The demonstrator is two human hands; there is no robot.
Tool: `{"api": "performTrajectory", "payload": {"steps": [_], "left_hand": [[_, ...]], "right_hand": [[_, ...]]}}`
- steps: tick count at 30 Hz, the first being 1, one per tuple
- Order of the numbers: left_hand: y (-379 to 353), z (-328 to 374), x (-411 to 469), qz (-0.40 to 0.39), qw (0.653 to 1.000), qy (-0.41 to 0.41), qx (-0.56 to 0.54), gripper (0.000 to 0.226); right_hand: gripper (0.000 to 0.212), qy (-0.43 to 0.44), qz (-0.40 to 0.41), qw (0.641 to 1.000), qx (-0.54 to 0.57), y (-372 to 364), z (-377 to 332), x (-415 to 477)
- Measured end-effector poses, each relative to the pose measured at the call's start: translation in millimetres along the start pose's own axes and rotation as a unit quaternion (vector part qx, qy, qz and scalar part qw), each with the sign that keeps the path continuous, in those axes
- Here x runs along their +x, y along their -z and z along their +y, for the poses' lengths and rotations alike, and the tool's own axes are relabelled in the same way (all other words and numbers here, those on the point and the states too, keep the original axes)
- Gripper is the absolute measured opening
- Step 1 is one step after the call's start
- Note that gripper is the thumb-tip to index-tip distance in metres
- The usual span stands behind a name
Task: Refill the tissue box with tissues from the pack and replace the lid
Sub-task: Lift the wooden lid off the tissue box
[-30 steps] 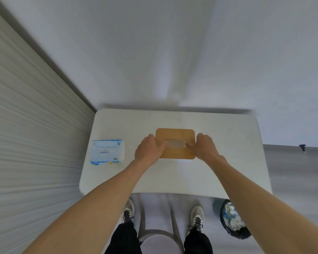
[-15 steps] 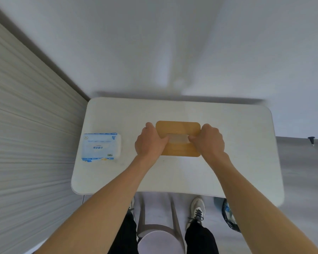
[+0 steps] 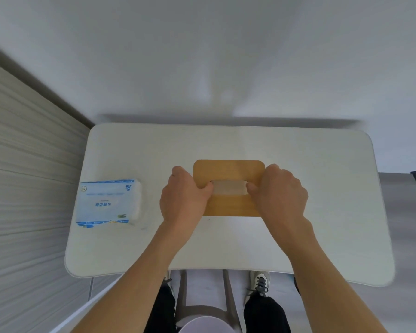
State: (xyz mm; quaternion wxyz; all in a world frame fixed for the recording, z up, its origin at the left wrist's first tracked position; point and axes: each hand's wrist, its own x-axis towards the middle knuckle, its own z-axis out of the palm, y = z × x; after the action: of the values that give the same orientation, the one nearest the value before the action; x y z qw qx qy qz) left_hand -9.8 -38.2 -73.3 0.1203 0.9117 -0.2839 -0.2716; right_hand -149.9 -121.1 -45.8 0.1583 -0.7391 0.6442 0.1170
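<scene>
A tissue box with a flat wooden lid (image 3: 228,170) sits at the middle of the white table (image 3: 226,241). The lid has a long slot in its centre. My left hand (image 3: 183,200) grips the lid's left end, fingertips hooked into the slot. My right hand (image 3: 277,195) grips the right end the same way. The box body under the lid is hidden. A blue and white tissue pack (image 3: 107,203) lies flat near the table's left edge, apart from both hands.
A ribbed wall panel (image 3: 22,188) runs along the left of the table. A stool (image 3: 202,308) and my legs and shoes show below the table's near edge. A small dark object (image 3: 414,175) sits on the floor at far right.
My head has moved closer, so the table fills more of the view. Both hands have closed in over the lid's ends, fingertips now in the slot. The tissue pack has not moved.
</scene>
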Motion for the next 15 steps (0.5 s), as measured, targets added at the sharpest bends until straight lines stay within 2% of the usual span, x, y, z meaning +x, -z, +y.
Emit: {"api": "performTrajectory", "payload": {"steps": [7,11,15], "left_hand": [[4,1,9,-0.039,0.999,-0.021,0.020,0.050],[7,3,10,-0.039,0.998,-0.038,0.038,0.048],[10,5,8,-0.032,0.996,-0.056,0.066,0.047]], "right_hand": [[0.030,-0.002,-0.029,1.000,-0.009,9,-1,1],[0.040,0.001,-0.037,0.999,-0.004,13,-2,2],[0.038,0.015,-0.027,1.000,0.007,17,-3,1]]}}
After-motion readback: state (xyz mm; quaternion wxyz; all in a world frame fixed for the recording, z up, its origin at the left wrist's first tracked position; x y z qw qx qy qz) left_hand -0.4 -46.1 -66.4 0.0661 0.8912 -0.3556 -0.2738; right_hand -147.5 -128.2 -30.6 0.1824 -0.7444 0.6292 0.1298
